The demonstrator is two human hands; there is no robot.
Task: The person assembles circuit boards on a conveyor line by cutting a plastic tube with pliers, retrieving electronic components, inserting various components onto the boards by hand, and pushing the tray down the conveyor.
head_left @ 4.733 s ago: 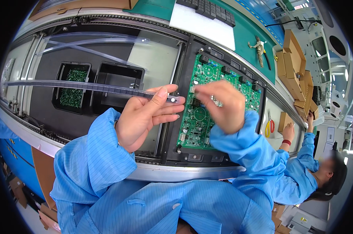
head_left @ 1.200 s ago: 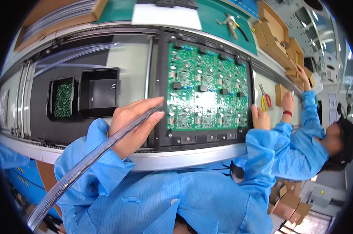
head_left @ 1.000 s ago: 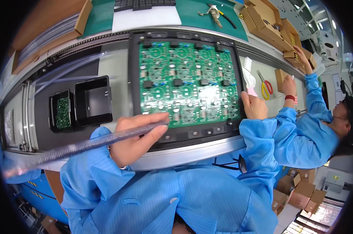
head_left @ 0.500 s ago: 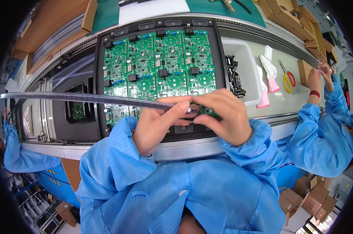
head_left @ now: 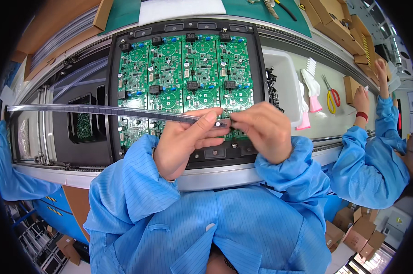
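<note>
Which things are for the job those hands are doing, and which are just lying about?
Seem part of the job:
clear tube, held in the left hand
green circuit boards, beneath it and the right hand

Seem just lying about:
red-and-yellow scissors
white-and-pink tools, beside the scissors

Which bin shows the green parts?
The leftmost black bin, left of the circuit boards. The white bin right of them holds black parts; the second black bin is mostly hidden.
</note>
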